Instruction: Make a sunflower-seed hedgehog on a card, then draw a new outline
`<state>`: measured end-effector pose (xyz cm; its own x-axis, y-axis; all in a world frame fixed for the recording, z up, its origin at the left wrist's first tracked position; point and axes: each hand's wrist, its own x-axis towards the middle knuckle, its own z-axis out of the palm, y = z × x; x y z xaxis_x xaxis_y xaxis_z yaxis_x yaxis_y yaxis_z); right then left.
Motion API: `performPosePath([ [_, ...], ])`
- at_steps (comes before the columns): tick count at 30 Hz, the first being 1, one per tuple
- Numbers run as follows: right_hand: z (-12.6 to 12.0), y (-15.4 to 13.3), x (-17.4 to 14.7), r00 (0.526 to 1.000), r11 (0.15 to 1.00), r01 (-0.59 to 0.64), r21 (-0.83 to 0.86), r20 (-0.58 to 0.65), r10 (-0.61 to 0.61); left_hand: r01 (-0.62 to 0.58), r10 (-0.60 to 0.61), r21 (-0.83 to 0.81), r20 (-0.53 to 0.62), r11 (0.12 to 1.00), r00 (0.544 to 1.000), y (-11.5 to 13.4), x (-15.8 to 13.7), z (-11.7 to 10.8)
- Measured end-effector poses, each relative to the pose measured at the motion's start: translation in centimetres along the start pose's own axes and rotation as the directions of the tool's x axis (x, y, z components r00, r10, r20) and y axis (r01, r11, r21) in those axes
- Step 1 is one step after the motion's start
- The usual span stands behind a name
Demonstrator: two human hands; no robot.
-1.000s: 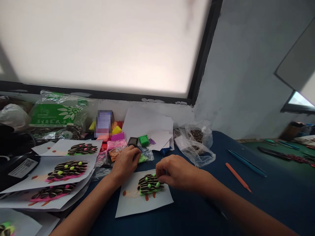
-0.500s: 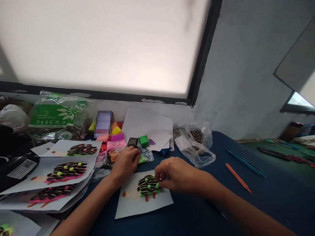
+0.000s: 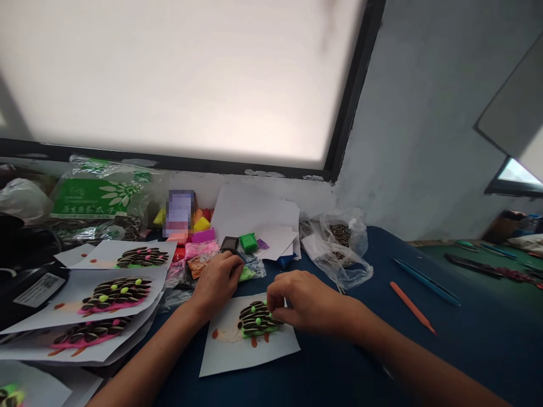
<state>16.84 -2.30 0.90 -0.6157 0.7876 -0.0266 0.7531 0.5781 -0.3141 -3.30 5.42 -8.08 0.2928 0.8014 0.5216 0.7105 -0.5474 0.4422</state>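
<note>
Sheet [image 3: 237, 360] lies flat on the tabletop [image 3: 335, 373], well in front of the back edge; near edge of the tabletop out of view. On it: overlapping striped seeds [image 3: 250, 317] on green clay, with small green balls [image 3: 258, 321] on top.

Right hand [image 3: 283, 298]: fingers curled, thumb and index drawn in at the right end of the seeds. Contact, and anything between the fingertips, cannot be told. Left hand [image 3: 220, 277]: fingers bent and close together, by the sheet's back left corner, beside the green bag [image 3: 246, 274]. Cannot tell whether it grips anything or bears on the sheet.

Seed bag [image 3: 339, 249] sits near the tabletop's back right corner; orange tool [image 3: 412, 308] lies toward the right edge, apart from both hands.

Risks, judged:
1. Seeds may tilt or lift if the right fingers press unevenly or catch an edge; overlap would pass the shift to neighbours.
2. Balls may flatten under a hard push, or roll off if poorly stuck.
3. Sheet may skid if nothing pins it.
4. Left forearm [image 3: 165, 339] runs near the stack [image 3: 42, 314]; an outward swing could drag the sheets.
</note>
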Motion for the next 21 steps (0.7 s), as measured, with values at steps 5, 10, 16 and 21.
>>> performPosePath([
  [5,0.24,-0.2,0.2,0.999,0.999,-0.033,-0.037,-0.012,0.033,0.006,-0.006,0.002,0.011,1.0,1.0,0.03,-0.03,-0.01],
  [10,0.49,-0.02,0.19,0.998,0.999,-0.042,-0.016,-0.049,0.041,0.014,-0.014,0.002,0.019,1.0,1.0,0.11,-0.03,-0.07],
  [16,0.78,0.19,0.31,0.997,1.0,0.02,0.019,-0.081,-0.018,0.008,-0.008,0.009,0.007,1.0,1.0,0.06,-0.02,-0.05],
  [21,0.62,-0.01,0.38,0.997,1.0,0.008,-0.015,-0.072,-0.009,0.002,-0.002,0.005,0.006,1.0,1.0,0.03,-0.02,-0.08],
])
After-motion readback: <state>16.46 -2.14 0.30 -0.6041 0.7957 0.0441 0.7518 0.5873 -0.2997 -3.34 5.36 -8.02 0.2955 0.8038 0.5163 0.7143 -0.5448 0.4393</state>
